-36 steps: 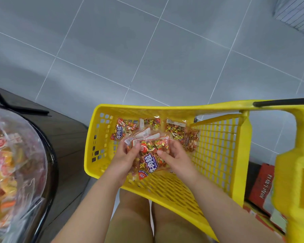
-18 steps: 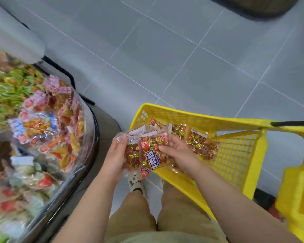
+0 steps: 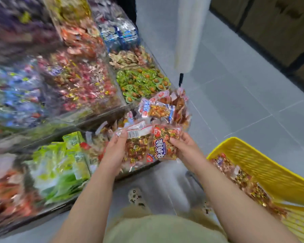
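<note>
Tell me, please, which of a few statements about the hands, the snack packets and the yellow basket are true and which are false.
1. The left hand and the right hand both hold the snack packets. True.
2. The yellow basket is empty. False: loose packets lie in it.
3. The held packets are above the basket. False: they are to its left, in front of the display bins.
4. A bin of green-wrapped snacks lies beyond the held packets. True.
</note>
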Demonstrator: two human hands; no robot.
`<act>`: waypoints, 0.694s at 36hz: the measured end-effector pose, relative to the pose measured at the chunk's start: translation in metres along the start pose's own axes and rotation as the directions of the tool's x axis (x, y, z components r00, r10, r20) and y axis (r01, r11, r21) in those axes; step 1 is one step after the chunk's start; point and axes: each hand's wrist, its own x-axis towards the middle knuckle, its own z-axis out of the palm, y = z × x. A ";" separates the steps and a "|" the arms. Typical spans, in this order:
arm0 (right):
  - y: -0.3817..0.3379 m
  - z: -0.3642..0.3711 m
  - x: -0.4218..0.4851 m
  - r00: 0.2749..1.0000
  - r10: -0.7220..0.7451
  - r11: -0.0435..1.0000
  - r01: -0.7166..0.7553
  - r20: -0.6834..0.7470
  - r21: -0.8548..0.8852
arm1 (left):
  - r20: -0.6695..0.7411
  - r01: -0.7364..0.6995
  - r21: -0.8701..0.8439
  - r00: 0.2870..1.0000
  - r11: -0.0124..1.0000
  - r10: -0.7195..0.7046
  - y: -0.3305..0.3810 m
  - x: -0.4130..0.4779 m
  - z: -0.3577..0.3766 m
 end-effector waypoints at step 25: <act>-0.017 0.273 0.140 0.981 0.092 0.995 -0.097 0.169 0.021 | -0.432 -0.103 -0.180 0.902 0.978 0.015 0.034 0.068 -0.257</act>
